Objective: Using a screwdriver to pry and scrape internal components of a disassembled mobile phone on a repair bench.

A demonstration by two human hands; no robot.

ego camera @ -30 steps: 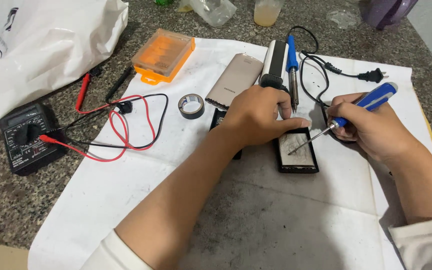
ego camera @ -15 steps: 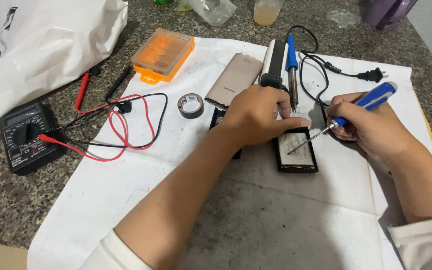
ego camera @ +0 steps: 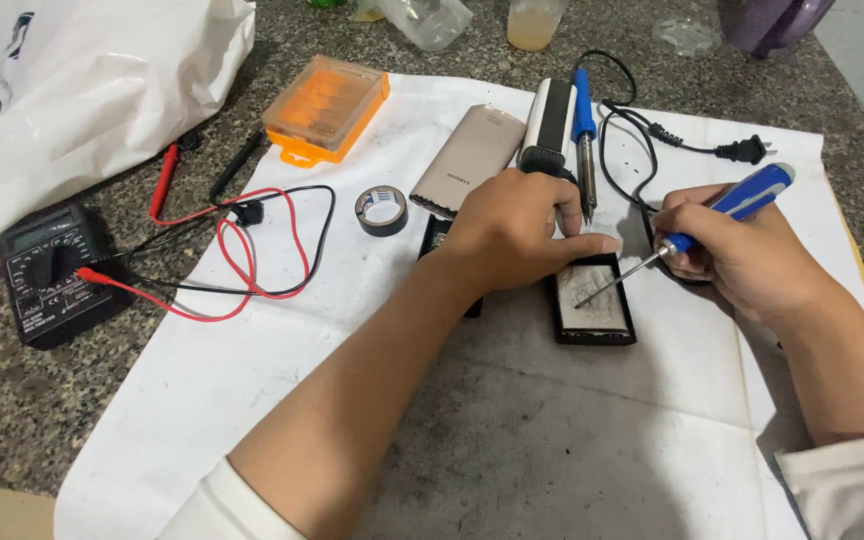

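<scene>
Speckled stone table [ego camera: 12,420], smudged white paper sheet [ego camera: 252,380] across it, left hand [ego camera: 512,235] pressing down the black-framed open device [ego camera: 594,300] with scuffed grey inside at the sheet's middle, right hand [ego camera: 742,255] gripping blue-handled screwdriver [ego camera: 712,220], tip inside device.

L hand [ego camera: 512,225] pins black device [ego camera: 594,300]; R hand [ego camera: 742,250] w/ screwdriver [ego camera: 697,225] tip inside.

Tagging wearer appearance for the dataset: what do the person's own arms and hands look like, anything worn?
Both hands are bare: no gloves, rings or watch visible on the left hand or the right hand. Forearms are uncovered. White sleeves, pushed up towards the elbows, show at the bottom edge: the left sleeve and the right sleeve. No markings on either.
</scene>
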